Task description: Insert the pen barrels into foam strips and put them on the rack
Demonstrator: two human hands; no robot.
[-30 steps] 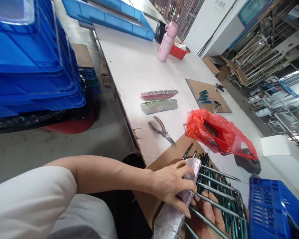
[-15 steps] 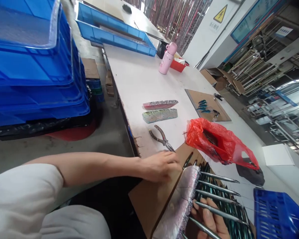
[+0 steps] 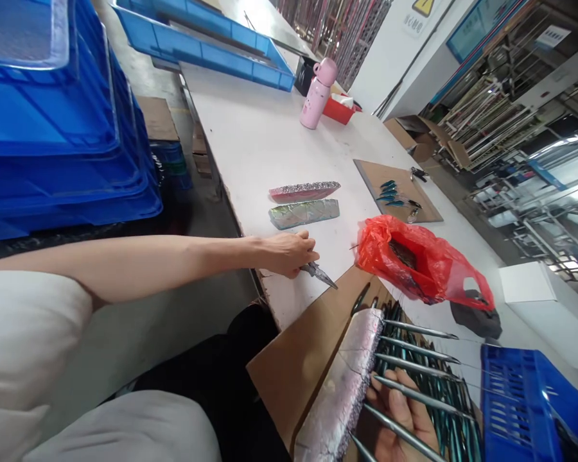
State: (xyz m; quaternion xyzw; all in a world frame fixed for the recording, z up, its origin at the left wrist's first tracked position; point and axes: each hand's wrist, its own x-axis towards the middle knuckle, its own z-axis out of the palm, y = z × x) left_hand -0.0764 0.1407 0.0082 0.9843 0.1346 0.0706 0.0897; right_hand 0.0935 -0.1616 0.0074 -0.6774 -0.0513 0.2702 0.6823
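Note:
My left hand (image 3: 289, 253) is closed around the handles of a pair of pliers (image 3: 320, 274), whose jaws point toward the cardboard on the table. In the lower right, my right hand (image 3: 404, 417) has its fingers curled around one of the slim, glossy dark pointed sticks (image 3: 424, 398), close to a foam block (image 3: 344, 385) wrapped in silvery-pink film. Several such sticks jut from the block's rough edge. Beneath and beside them lies a pile of dark green sticks (image 3: 428, 359) on the cardboard (image 3: 289, 378).
Two wrapped foam strips (image 3: 304, 213) lie beyond my left hand. A red plastic bag (image 3: 414, 256) and a blue basket (image 3: 510, 404) are to the right. Farther off are a board with small blue pieces (image 3: 390, 192) and a pink bottle (image 3: 316, 96). Blue crates (image 3: 52, 115) stand stacked left.
My left hand has moved from above the cardboard, back and to the left, onto the pliers and taken hold of their handles. My right hand stays beside the foam block.

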